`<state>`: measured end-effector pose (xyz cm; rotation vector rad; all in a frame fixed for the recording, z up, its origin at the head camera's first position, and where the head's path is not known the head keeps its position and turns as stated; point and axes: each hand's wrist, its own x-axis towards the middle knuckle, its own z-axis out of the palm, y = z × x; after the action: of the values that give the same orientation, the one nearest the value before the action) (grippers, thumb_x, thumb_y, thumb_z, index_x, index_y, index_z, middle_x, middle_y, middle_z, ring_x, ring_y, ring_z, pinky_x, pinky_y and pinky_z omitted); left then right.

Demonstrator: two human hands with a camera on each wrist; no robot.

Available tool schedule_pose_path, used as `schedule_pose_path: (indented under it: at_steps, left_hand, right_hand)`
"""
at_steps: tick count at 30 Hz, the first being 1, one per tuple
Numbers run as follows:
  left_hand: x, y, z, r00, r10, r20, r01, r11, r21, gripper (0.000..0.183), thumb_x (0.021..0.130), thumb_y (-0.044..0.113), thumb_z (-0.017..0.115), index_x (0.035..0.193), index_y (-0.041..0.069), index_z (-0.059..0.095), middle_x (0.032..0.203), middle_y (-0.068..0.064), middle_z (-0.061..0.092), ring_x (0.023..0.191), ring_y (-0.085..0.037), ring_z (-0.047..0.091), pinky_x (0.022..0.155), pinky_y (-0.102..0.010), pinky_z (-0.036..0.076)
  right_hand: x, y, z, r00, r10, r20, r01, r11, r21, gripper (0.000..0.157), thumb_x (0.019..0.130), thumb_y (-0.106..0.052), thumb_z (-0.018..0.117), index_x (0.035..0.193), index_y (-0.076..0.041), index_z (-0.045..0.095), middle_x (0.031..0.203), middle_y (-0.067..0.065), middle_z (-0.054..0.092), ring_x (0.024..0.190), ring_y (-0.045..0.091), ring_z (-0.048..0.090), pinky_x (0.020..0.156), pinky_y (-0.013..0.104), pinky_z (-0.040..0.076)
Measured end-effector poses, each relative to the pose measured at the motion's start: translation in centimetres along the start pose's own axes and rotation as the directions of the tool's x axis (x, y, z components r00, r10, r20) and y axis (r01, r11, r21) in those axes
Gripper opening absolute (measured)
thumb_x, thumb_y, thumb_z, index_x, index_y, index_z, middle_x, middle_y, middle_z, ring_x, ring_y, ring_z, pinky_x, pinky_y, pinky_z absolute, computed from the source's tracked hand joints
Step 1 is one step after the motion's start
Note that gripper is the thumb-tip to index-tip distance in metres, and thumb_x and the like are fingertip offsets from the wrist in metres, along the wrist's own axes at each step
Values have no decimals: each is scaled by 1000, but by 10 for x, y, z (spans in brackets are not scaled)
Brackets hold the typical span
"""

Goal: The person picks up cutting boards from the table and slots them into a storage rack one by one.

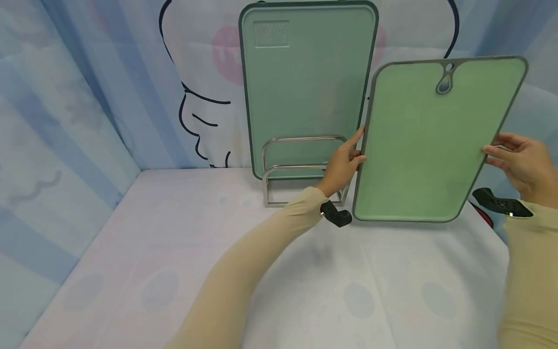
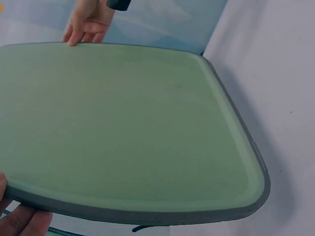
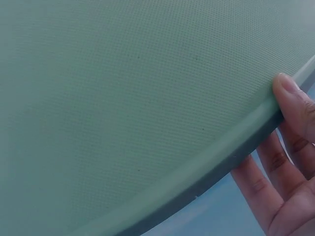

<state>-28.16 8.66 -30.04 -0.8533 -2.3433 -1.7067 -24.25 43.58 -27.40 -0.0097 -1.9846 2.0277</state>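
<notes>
A light green cutting board (image 1: 429, 140) with a grey rim and a drop-shaped hole fitting at its top is held upright, tilted a little to the right. My left hand (image 1: 342, 162) grips its left edge, thumb on the near face and other fingers around the rim. On the opposite edge, my right hand (image 1: 525, 162) pinches the board, its thumb (image 3: 290, 98) on the textured face and its fingers behind. Left of this board, a darker green cutting board (image 1: 305, 87) stands upright in a metal rack (image 1: 267, 189), partly behind my left forearm and hand.
The rack stands near the back of a table with a pale cloth (image 1: 196, 242). Behind it hangs a blue and white patterned curtain (image 1: 109, 72). A dark red and black object (image 1: 483, 215) shows past the table's right edge.
</notes>
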Motion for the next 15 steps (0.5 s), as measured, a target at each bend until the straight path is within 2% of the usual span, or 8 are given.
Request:
schedule_pose_path:
  at_steps: [2,5,7,9,12,15]
  left_hand:
    - [4,1,-3,1000,15,-14,-15,1000,24,68,93,8,57,150,27,25,80,-20,61,52,-11,39,52,-17,36]
    - [9,1,-7,999,31,-45,-29,999,43,68,93,8,57,149,29,26,108,-17,66,53,-13,41,51,-18,34]
    - [12,1,-9,998,33,-60,-31,999,43,68,93,8,57,149,31,26,133,-10,57,57,-14,43,51,-18,33]
    - [14,2,-11,997,31,-70,-29,999,34,67,93,8,56,149,30,26,142,-5,49,59,-15,45,52,-18,33]
    - [18,3,-15,997,18,-74,-17,1000,20,67,93,8,56,148,31,27,149,1,40,61,-12,44,53,-18,35]
    - [23,4,-17,997,13,-72,-12,1000,22,66,93,10,57,148,30,27,145,-1,45,60,-13,45,54,-17,36]
  right_hand:
    - [0,-6,7,1000,-9,-20,10,1000,7,21,77,-12,73,97,-17,68,82,-9,66,71,3,62,56,14,49]
    - [2,-14,15,999,-32,-44,33,999,30,22,76,-10,74,97,-14,69,82,-7,64,69,4,62,56,14,50]
    - [3,-18,19,997,-46,-59,49,997,56,23,74,-8,76,96,-12,69,80,-6,64,67,5,62,56,14,50]
    - [5,-21,22,996,-58,-70,64,993,97,22,73,-5,76,94,-9,70,79,-5,65,65,6,62,55,16,51]
    - [9,-26,26,994,-80,-72,91,982,168,21,74,1,74,93,-5,71,77,-2,67,63,9,63,53,18,52]
    - [11,-32,30,993,-98,-67,110,970,217,20,75,4,71,93,-3,72,76,0,68,62,11,64,52,20,53]
